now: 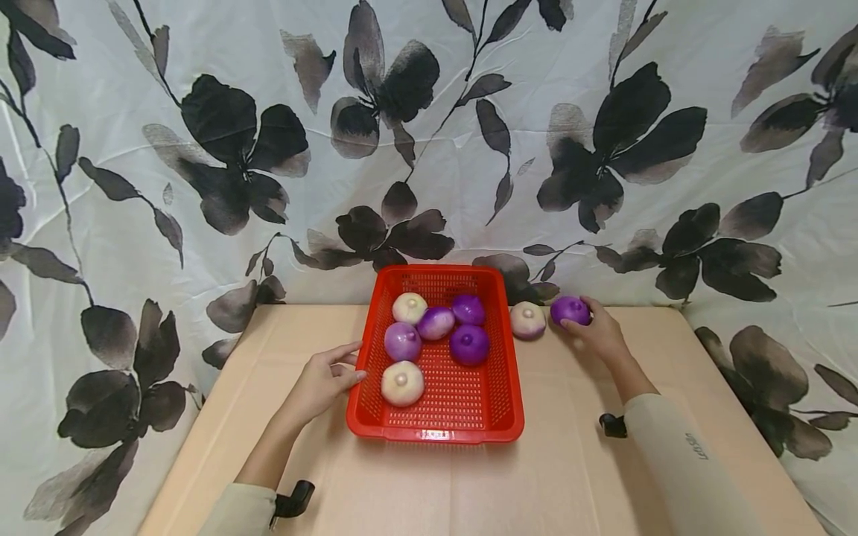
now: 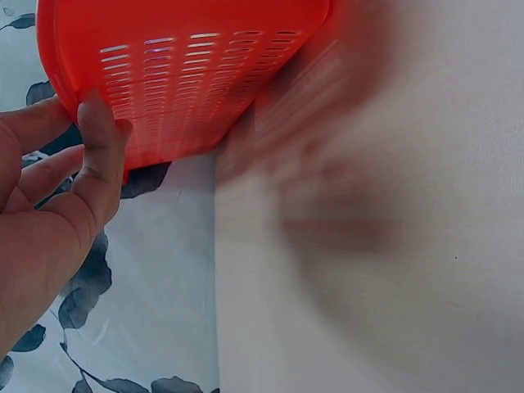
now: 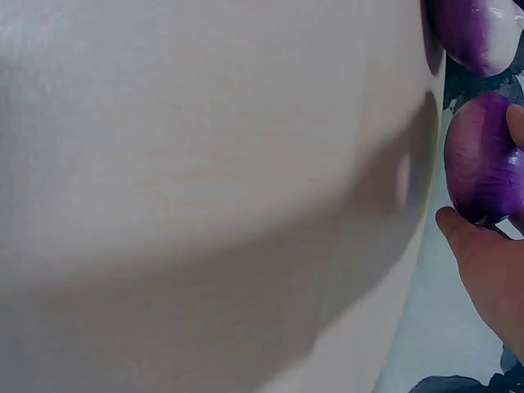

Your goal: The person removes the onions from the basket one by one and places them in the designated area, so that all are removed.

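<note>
A red plastic basket [image 1: 436,430] with perforated walls stands on the table, with several purple and white turnips inside, among them a white-sided one [image 1: 403,383] near its front left. My left hand [image 1: 325,381] grips the basket's left rim between thumb and fingers; the left wrist view shows the same hand [image 2: 74,176] at the basket's slotted outer wall [image 2: 184,90]. To the right of the basket, my right hand [image 1: 602,332] holds a purple turnip [image 1: 571,310] near the table's back edge. That turnip [image 3: 485,160] shows between thumb and fingers in the right wrist view.
Another turnip [image 1: 528,321], white on top with a purple side, lies between the basket and my right hand. A floral cloth [image 1: 482,186] hangs behind the beige table [image 1: 429,495]. The basket's far end reaches the table's back edge.
</note>
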`<state>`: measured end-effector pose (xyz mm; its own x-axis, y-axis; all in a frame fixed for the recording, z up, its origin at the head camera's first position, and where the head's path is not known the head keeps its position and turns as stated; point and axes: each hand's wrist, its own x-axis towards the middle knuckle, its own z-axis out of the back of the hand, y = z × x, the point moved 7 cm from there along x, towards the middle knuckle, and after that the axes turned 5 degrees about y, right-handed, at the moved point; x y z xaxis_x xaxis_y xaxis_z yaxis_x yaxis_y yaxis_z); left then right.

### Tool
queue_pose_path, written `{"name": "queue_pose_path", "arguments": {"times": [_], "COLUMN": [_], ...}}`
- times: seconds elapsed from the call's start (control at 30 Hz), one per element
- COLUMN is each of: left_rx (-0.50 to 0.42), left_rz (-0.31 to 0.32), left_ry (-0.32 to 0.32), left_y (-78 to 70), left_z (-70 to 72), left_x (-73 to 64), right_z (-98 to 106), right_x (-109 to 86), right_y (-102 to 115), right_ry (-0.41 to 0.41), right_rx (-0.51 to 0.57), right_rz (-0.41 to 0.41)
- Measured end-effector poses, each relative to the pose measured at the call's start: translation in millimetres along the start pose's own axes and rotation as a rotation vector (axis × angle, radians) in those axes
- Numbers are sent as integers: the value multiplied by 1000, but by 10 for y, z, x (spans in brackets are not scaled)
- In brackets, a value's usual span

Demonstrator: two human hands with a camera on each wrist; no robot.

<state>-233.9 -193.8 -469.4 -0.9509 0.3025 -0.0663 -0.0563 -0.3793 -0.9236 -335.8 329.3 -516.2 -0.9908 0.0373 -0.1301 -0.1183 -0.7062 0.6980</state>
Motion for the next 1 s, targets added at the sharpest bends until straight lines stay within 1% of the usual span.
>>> {"name": "queue_pose_path", "arguments": {"times": [0.23,0.5,0.63,1.0], "left_rx": [-2,8,6,-8], "left_rz": [4,15,13,4], "left_ry": [-5,-8,-9,-5], "left_y": [-20,-3,2,2], "left_z": [0,0,5,2], "left_x": [17,12,13,4], "right_z": [-33,-88,-102,-121], "right_x": [5,-3,-12,-19], "right_y": [-34,-107,-106,-114], "right_ry": [1,21,30,32], "right_rx": [5,3,25,22], "right_rz": [-12,-20,-32,-40]}}
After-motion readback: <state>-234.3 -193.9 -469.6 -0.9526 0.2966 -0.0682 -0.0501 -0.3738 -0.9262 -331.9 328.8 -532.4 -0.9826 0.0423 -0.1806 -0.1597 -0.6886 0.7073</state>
